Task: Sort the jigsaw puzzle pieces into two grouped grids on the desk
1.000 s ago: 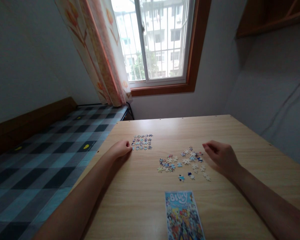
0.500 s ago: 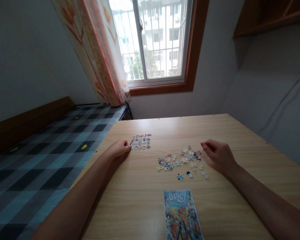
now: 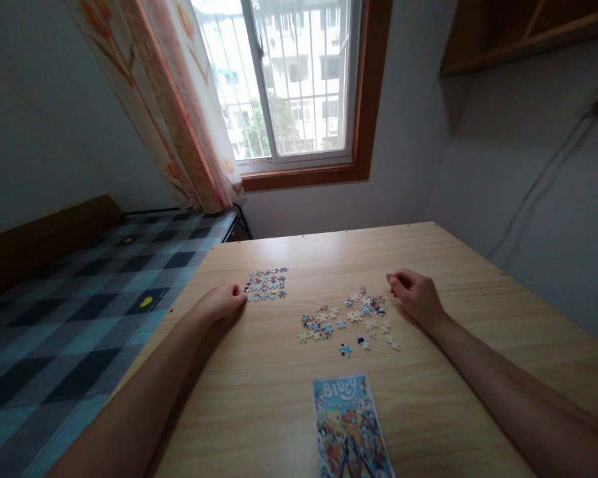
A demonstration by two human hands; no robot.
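- A wooden table (image 3: 443, 392) is seen from above by the person seated at its 6 o'clock edge, with both bare forearms resting on it.
- The left hand (image 3: 219, 304) lies at about 10 o'clock on the table. Its fingers are curled loosely, and the fingertips touch the near left corner of the joined patch (image 3: 266, 284). I cannot tell whether they grip a piece.
- The joined patch is a small flat block of puzzle pieces already fitted together. It sits at 2 o'clock from the left hand.
- The right hand (image 3: 414, 297) lies at about 1 o'clock on the table, knuckles up and fingers bent inward. It is just beside the right end of the loose pieces (image 3: 349, 320). Whether it pinches one is too small to tell.
- The loose pieces are scattered between the two hands, well apart from the joined patch.
- A colourful picture card (image 3: 351, 425) lies flat at 6 o'clock from the loose pieces, near the table's edge.
- A barred window (image 3: 284, 79) is at 12 o'clock beyond the table, with a floral curtain (image 3: 164, 99) on its left.
- A bed (image 3: 80, 318) with a checked cover is at 9 o'clock.
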